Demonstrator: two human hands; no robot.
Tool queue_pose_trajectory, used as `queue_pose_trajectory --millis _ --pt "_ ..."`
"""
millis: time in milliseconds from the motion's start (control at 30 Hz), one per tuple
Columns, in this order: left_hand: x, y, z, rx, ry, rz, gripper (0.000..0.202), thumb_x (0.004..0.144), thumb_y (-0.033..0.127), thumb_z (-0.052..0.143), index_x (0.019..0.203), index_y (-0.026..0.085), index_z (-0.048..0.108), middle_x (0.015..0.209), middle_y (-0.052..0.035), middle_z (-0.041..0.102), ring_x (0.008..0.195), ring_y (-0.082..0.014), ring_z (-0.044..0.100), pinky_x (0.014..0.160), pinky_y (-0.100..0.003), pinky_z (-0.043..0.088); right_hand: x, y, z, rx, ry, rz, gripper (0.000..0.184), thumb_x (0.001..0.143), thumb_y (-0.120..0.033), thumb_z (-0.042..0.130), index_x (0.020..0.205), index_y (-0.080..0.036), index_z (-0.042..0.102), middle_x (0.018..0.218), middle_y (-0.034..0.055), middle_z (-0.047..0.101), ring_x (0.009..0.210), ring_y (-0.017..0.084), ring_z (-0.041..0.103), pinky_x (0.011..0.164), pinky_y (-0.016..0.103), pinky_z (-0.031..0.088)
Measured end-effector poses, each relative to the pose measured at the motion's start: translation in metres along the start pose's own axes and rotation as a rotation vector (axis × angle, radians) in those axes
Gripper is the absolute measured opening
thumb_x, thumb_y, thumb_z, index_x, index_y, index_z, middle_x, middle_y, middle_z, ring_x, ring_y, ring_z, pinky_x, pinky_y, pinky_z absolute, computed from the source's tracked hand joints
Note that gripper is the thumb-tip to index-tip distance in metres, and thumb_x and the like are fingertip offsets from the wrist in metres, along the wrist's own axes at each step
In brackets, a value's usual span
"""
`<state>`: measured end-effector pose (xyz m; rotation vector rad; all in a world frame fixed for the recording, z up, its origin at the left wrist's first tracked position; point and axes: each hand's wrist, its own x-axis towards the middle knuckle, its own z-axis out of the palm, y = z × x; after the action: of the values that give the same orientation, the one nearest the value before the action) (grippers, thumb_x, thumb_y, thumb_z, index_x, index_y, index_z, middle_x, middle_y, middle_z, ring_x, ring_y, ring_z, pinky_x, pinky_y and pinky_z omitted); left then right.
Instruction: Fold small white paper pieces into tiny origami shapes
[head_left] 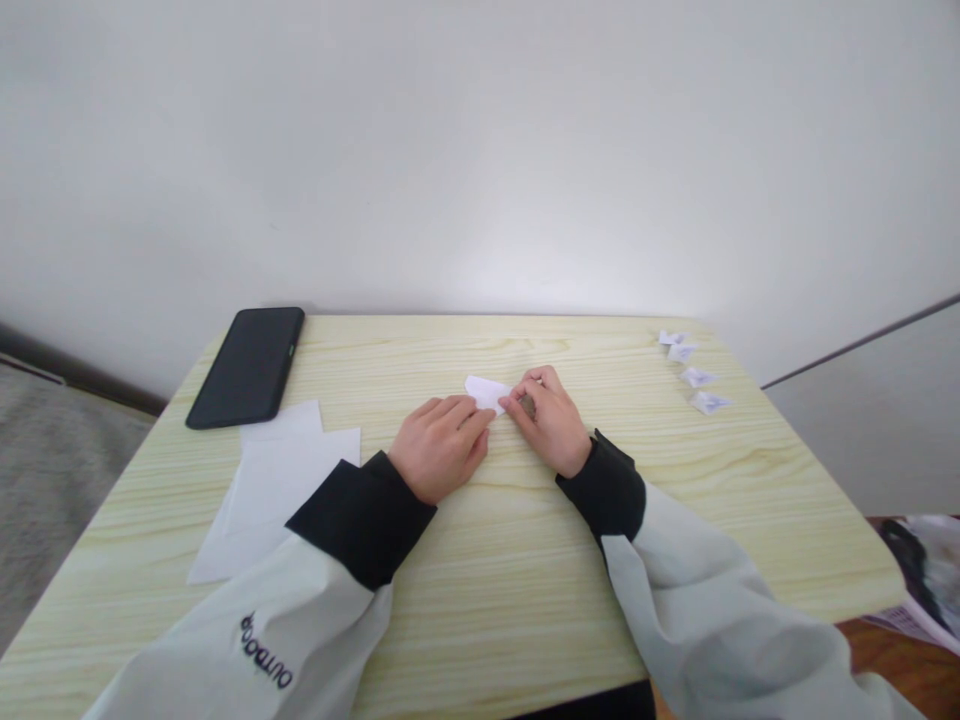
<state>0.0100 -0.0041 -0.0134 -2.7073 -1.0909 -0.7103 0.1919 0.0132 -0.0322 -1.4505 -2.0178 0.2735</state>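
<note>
A small piece of folded white paper (487, 391) lies at the middle of the table, between my two hands. My left hand (442, 445) holds its near left side, with the fingertips pressed on the paper against the tabletop. At the right end, my right hand (550, 420) pinches the paper between thumb and fingers. Both hands partly cover the paper, so its full shape is hidden.
A black tablet (247, 367) rests at the table's back left. Loose white sheets (281, 480) lie overlapping beside my left sleeve. Several small folded paper pieces (698, 377) stand in a row at the back right. A white wall (480, 150) rises behind the wood-grain table (480, 600).
</note>
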Motion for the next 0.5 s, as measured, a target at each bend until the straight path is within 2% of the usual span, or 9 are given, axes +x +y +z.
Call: queue_pose_trajectory --millis 100,267,500 --pt "-0.0001 -0.001 -0.0006 0.016 -0.016 0.029 0.028 0.083 0.018 0.048 0.107 0.018 0.061 0.087 -0.006 0.065 0.087 -0.0195 0.06 0.071 -0.033 0.046 -0.0001 0.0009 0.0014 0.001 0.037 0.008 0.017 0.083 -0.034 0.055 0.077 -0.018 0.057 0.093 0.0078 0.048 0.084 0.019 0.054 0.077 0.034 0.048" --pt "0.0007 -0.0017 -0.0022 0.039 -0.089 0.062 0.028 0.082 0.019 0.049 0.106 0.022 0.062 0.091 -0.0057 0.064 0.092 -0.0212 0.058 0.07 -0.034 0.043 0.0006 -0.001 0.0014 -0.027 0.018 0.054 0.019 0.082 -0.036 0.056 0.076 -0.018 0.057 0.095 0.0075 0.049 0.082 0.018 0.056 0.075 0.032 0.048" --pt "0.0027 -0.001 -0.003 0.023 -0.11 0.06 0.028 0.082 0.018 0.049 0.106 0.017 0.063 0.089 -0.0074 0.063 0.092 -0.0219 0.056 0.072 -0.035 0.043 0.0021 -0.0048 0.0005 -0.074 0.011 0.096 0.021 0.082 -0.039 0.056 0.078 -0.018 0.056 0.095 0.007 0.049 0.078 0.018 0.056 0.069 0.032 0.048"
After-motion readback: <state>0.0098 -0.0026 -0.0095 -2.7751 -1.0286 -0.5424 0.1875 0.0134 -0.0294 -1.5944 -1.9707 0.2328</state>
